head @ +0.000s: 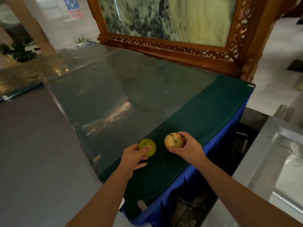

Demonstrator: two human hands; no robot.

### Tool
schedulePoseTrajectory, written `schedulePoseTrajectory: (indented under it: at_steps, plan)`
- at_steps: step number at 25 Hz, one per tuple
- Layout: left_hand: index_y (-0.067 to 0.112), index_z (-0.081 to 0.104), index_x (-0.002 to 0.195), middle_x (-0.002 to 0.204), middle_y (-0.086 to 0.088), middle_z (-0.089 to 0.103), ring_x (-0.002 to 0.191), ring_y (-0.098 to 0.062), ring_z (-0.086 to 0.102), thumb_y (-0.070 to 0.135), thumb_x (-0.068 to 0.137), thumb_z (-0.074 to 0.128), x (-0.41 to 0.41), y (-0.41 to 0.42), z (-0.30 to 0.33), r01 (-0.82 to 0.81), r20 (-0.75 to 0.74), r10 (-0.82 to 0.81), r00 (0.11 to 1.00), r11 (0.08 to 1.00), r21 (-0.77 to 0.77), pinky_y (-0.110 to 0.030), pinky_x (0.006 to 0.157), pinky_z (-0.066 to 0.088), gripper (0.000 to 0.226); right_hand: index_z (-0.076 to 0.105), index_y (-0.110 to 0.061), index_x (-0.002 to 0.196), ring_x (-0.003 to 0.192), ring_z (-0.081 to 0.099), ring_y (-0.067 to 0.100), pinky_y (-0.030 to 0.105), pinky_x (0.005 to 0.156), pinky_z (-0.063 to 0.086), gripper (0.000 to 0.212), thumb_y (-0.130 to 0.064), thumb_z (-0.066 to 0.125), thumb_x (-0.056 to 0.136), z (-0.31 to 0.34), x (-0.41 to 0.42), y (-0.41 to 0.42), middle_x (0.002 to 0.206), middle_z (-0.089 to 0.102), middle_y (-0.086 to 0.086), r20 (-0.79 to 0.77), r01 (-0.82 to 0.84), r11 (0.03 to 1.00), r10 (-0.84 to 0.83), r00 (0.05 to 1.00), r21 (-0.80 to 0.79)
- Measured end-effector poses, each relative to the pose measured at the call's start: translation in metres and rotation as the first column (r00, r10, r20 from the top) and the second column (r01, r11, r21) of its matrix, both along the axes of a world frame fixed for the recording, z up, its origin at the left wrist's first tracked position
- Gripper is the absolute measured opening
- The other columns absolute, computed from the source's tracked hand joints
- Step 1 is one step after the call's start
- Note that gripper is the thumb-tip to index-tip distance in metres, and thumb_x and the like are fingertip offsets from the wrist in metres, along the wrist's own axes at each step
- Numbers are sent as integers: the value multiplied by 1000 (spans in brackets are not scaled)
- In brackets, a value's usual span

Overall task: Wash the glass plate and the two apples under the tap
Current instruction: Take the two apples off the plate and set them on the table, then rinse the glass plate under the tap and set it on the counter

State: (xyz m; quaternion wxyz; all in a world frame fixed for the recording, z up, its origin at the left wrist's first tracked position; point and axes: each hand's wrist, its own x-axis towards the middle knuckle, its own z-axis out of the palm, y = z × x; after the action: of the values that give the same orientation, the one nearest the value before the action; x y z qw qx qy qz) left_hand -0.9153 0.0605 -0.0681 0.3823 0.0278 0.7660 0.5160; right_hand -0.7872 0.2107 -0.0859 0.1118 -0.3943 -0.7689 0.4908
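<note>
A green apple [148, 145] with dark specks rests near the front of the glass-topped table [147, 89], and my left hand [133, 155] is closed around its near side. A yellow-orange apple [173, 140] with dark spots sits just to the right, gripped by my right hand [187, 145] from its right side. Whether either apple is lifted off the glass I cannot tell. No glass plate or tap is in view.
A steel sink counter [275, 161] stands at the right, across a dark gap from the table's blue skirt [196, 185]. A carved wooden frame with a marble panel [172, 22] stands behind the table. A grey surface [32, 153] lies to the left.
</note>
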Motion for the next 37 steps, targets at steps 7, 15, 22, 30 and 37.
schedulePoseTrajectory:
  at_steps: [7,15,22,30,37]
  plan:
    - [20,38,140,131,-8,51,101,-20,55,39,80,65,11,3,18,76,-64,-86,994,988,-135,-32,75,51,69,31,-17,142,124,49,22,36,105,42,88,-20,79,69,5,15,-6,138,49,8,-3,-7,997,7,1000,-81]
    - [20,49,126,123,-7,57,94,-14,58,14,84,62,125,21,47,109,-366,-47,929,983,149,-41,96,46,44,57,-12,115,87,60,16,36,84,53,41,6,60,79,14,154,-22,118,61,12,-269,337,925,-375,887,-176]
    - [27,57,103,105,-4,65,79,3,63,4,82,62,323,87,-26,768,-281,-742,608,640,-29,0,69,42,32,60,-12,115,80,64,18,22,73,50,42,6,62,77,-57,403,-38,116,62,13,61,775,623,-774,631,-109]
    - [8,49,128,127,-11,57,100,-16,53,13,89,55,405,107,-185,733,215,-701,680,639,-235,-25,76,40,40,40,-4,139,120,51,24,25,87,45,68,7,66,77,-198,534,-49,138,50,14,320,854,359,-814,484,-378]
    - [16,52,119,105,-4,56,93,-20,53,19,87,57,407,101,-286,668,244,-634,734,609,-429,-30,75,39,33,52,-9,129,117,58,30,49,103,44,57,-6,68,75,-306,555,-61,128,60,17,375,859,287,-808,454,-424]
